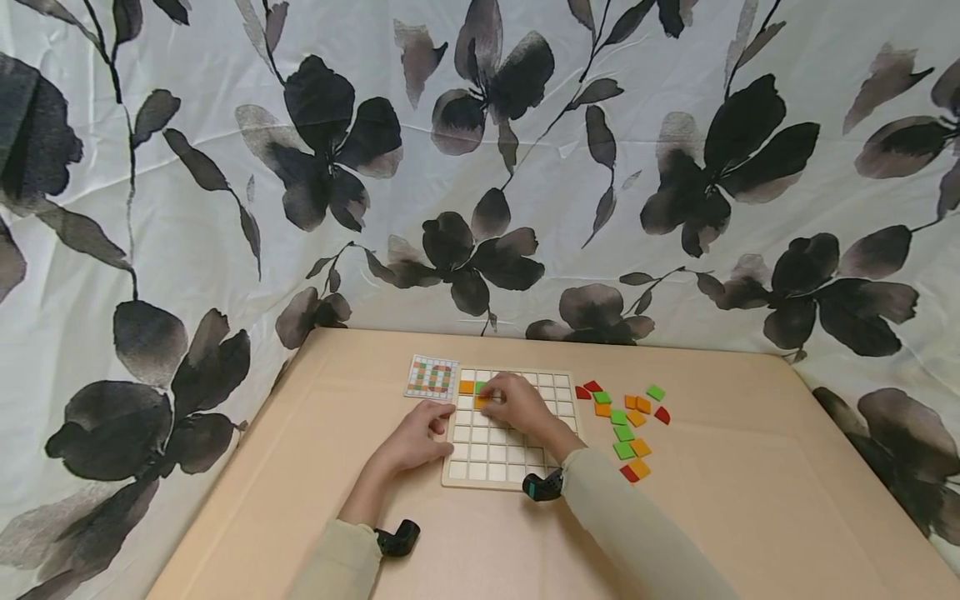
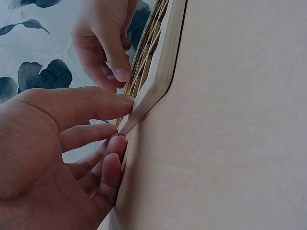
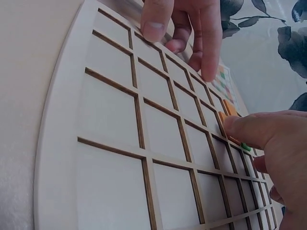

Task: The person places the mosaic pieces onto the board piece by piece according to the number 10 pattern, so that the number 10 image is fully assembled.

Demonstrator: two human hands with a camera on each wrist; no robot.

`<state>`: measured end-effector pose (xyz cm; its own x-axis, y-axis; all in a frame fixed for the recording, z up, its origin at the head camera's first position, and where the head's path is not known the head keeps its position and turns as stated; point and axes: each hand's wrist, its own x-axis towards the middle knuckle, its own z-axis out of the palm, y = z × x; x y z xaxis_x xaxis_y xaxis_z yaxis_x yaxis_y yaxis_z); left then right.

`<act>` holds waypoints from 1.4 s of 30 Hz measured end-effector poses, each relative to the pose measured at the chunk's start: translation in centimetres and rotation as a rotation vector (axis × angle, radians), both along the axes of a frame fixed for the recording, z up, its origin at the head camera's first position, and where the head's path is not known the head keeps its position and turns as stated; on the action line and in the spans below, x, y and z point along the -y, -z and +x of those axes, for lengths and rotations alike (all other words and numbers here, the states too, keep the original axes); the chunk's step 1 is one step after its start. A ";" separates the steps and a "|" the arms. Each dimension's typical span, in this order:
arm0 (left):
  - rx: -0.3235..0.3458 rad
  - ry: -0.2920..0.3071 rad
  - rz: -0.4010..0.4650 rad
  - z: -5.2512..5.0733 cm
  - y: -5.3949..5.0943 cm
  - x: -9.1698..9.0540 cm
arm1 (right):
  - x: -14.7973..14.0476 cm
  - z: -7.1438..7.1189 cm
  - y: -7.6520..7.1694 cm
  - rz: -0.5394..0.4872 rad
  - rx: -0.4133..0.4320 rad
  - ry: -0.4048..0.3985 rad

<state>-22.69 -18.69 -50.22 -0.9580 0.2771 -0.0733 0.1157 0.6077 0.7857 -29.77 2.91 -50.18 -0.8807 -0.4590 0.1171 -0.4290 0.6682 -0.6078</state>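
Head view's looking bright, wrist views are coming out dimmer, and the right one's kinda bowing the grid board [image 3: 57,143].

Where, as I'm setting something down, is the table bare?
Bare table lies right of the loose tiles and, this side of the grid board, between the sleeves. Crowded: the board's left edge, with the left hand and pattern card; its right, with tiles.

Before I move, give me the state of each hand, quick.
Left hand: open, touching the left edge of the gridded board.
Right hand: closed, pinching an orange tile at the board.
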 end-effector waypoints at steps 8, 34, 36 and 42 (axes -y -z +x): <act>0.002 -0.004 0.010 0.0 0.0 0.0 | -0.7 0.3 -0.5 -0.006 0.024 0.014; 0.004 -0.023 0.024 0.0 -0.2 -0.2 | -4.6 1.6 -1.5 -0.048 0.017 0.028; 0.005 -0.024 0.025 -0.1 -0.2 -0.2 | -4.9 1.6 -1.5 -0.042 0.013 0.029; 0.000 -0.024 0.026 0.0 -0.2 -0.2 | -6.2 1.8 -1.3 -0.025 0.042 0.058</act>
<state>-22.73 -18.48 -50.06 -0.9646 0.2554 -0.0660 0.1013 0.5897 0.8012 -27.94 9.08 -48.87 -0.9099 -0.4048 0.0902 -0.3640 0.6753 -0.6414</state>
